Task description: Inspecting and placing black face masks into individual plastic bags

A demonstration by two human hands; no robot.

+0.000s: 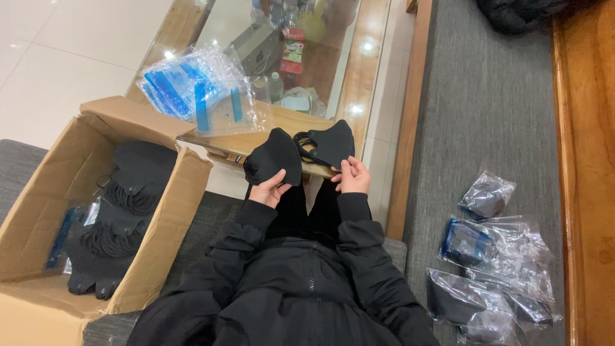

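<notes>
My left hand (269, 187) grips a folded black face mask (275, 157) by its lower edge. My right hand (351, 176) pinches the bottom of a second black mask (331, 144), whose ear loops hang toward the first. Both masks are held up side by side over my lap, just in front of the glass table's wooden edge (288, 122). I wear a black puffer jacket and sit on a grey cushion.
An open cardboard box (38, 211) at my left holds stacks of black masks (118, 211). A pile of clear bags with blue strips (198, 90) lies on the glass table. Several bagged masks (493, 263) lie on the grey cushion at my right, beside a wooden rail (586, 160).
</notes>
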